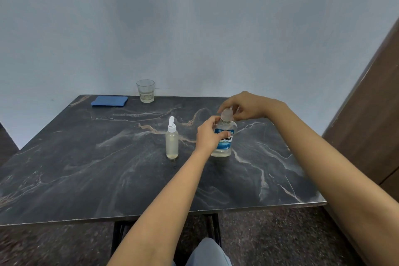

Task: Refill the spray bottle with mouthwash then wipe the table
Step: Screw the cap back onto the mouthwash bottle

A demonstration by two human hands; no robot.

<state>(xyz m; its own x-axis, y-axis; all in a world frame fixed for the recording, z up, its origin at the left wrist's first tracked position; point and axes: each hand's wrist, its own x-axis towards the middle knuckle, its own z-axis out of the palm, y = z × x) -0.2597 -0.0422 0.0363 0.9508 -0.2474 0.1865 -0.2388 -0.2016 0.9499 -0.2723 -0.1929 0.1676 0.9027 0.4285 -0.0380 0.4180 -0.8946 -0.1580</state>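
The mouthwash (225, 141) stands upright right of centre on the bench (86, 179). The left hand (207, 134) grips its body, and the right hand (244, 106) pinches its cap (226, 115) from above. The spray bottle (172, 139) stands just left of it, not touching. A cloth (109, 101) and a glass (145, 90) sit at the far edge.

From where I stand there is 1 table (86, 168), dark and marbled, with 4 loose things on it. 2 of them are bottles: 1 spray bottle (172, 142) with a white top, and 1 mouthwash bottle (226, 141) with a blue label and 1 cap (226, 114). Then there is 1 glass (145, 90) and 1 folded blue cloth (109, 101). The person shows 2 hands, 1 left hand (207, 134) and 1 right hand (246, 106), on 2 bare forearms.
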